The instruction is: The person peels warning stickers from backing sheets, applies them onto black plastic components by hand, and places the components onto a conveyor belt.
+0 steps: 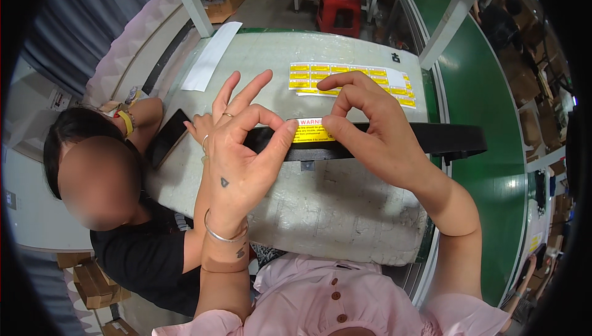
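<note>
A yellow and white warning label (309, 131) is stretched between my two hands at the middle of the table. My left hand (243, 151) pinches its left end between thumb and forefinger, the other fingers raised. At the opposite end, the thumb and forefinger of my right hand (382, 129) are closed on the label. Right behind and beneath it lies a long black curved part (431, 140), reaching toward the right table edge; my hands cover some of it. Beyond my right hand are sheets of yellow labels (336, 72), partly hidden by its fingers.
A person in black (145, 256) leans on the table's left side, an arm beside a dark phone (169, 137). A white paper strip (213, 55) lies at the far left of the covered table (345, 219). Along the right runs a green surface (478, 212); a red stool (339, 15) stands beyond.
</note>
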Tool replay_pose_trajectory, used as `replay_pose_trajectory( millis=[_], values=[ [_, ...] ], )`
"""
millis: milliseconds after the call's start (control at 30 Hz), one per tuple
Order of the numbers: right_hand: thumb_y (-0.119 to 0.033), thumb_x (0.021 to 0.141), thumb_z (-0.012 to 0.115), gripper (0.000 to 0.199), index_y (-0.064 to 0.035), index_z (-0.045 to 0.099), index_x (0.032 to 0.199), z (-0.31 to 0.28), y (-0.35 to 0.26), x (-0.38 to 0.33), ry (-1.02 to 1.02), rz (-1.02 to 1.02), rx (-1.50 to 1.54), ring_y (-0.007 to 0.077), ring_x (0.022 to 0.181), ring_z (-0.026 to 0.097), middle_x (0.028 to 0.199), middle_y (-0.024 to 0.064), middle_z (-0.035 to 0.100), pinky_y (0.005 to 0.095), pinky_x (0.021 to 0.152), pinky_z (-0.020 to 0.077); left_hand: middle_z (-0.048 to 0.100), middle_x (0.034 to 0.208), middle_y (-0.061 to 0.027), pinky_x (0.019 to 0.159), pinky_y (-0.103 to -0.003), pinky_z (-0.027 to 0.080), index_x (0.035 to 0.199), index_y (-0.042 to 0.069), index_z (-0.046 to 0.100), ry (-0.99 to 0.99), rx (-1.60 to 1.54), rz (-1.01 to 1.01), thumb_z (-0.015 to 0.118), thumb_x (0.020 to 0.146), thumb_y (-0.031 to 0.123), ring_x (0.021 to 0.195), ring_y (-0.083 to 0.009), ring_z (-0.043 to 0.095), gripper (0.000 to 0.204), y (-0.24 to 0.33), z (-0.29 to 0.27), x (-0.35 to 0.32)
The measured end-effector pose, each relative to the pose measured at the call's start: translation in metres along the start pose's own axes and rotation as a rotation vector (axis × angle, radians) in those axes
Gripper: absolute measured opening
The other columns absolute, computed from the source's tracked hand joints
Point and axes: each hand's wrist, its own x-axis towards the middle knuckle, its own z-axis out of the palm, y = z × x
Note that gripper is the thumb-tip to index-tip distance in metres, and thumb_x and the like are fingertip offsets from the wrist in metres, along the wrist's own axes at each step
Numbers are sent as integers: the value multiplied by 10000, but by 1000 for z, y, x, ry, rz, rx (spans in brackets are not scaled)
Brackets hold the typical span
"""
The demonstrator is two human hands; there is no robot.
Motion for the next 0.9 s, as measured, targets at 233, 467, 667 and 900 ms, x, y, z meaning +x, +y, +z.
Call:
replay_pose_trajectory(
  millis=[233, 467, 667, 900],
  values=[
    [-60, 795, 612, 147, -19, 488, 726, 6, -2, -9, -14, -36, -61, 227, 1071, 524, 1137, 138, 561, 305, 803, 434, 581, 1272, -150, 1087, -441, 221, 663, 62, 606, -81, 77, 59, 720, 696, 88, 1345, -340, 329, 121, -1, -4, -5],
    [-23, 745, 615, 146, 7, 486, 685, 9, -1, -12, 30, -163, -108, 284, 985, 549, 1100, 162, 570, 331, 757, 448, 586, 1271, -114, 1038, -450, 287, 640, 68, 568, -110, 152, 147, 732, 681, 85, 1301, -383, 373, 170, 0, -7, -6],
    [-25, 754, 618, 148, -2, 484, 696, 8, -2, -11, -20, -108, -102, 247, 998, 551, 1119, 147, 574, 310, 810, 435, 588, 1258, -127, 1043, -456, 301, 656, 59, 565, -112, 112, 158, 722, 679, 72, 1283, -396, 389, 159, -3, -6, -6],
    [-28, 746, 612, 138, -2, 486, 697, 7, -3, -14, -39, -128, -112, 250, 971, 567, 1110, 140, 579, 311, 802, 443, 598, 1228, -131, 1039, -449, 317, 658, 52, 552, -131, 110, 161, 718, 677, 66, 1269, -407, 401, 168, 0, -7, -8]
  ],
)
